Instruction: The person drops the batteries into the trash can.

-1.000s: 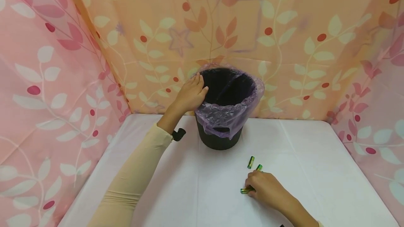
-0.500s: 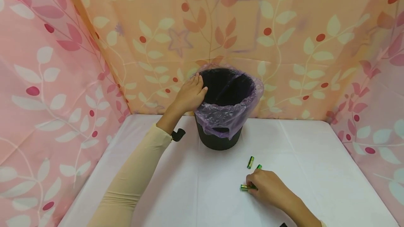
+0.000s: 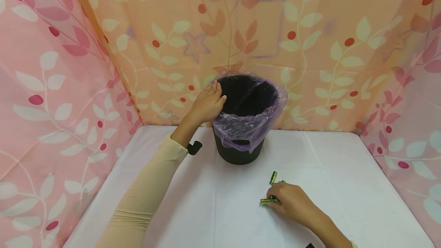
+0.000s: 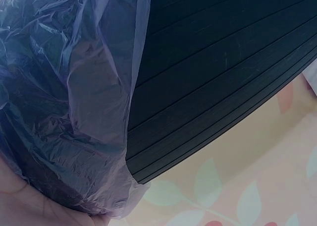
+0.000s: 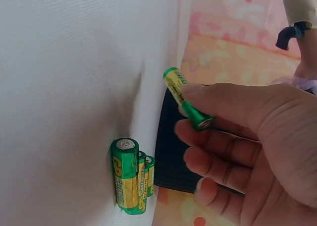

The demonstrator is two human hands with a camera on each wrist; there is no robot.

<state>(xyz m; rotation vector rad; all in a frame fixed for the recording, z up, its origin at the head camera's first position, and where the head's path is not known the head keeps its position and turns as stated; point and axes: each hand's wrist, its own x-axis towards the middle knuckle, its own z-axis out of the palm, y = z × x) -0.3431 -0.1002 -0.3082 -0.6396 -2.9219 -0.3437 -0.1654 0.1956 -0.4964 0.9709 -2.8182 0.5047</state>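
At the back of the table, a black trash bin point(image 3: 240, 157) wears a purple plastic bag point(image 3: 241, 125) folded over its rim. My left hand point(image 3: 208, 104) holds the bin's left rim over the bag, thumb along the edge; the left wrist view shows my palm against the film. My right hand point(image 3: 293, 204) pinches a green and yellow battery point(image 3: 267, 201) between thumb and fingers, tilted in the right wrist view. Beyond that hand lies another battery point(image 3: 273, 177); a second one point(image 3: 283, 181) is mostly covered. A nearer battery point(image 5: 125, 174) stands out large in the right wrist view.
White cloth covers the table point(image 3: 193, 202). Orange leaf-patterned fabric point(image 3: 165, 49) hangs right behind the bin, with pink fabric walls point(image 3: 51, 98) at either side. A black strap end point(image 3: 194, 148) sticks out from my left wrist.
My right hand has shifted slightly up and left with the pinched battery, covering more of the battery behind it. The left hand and bin stay put.
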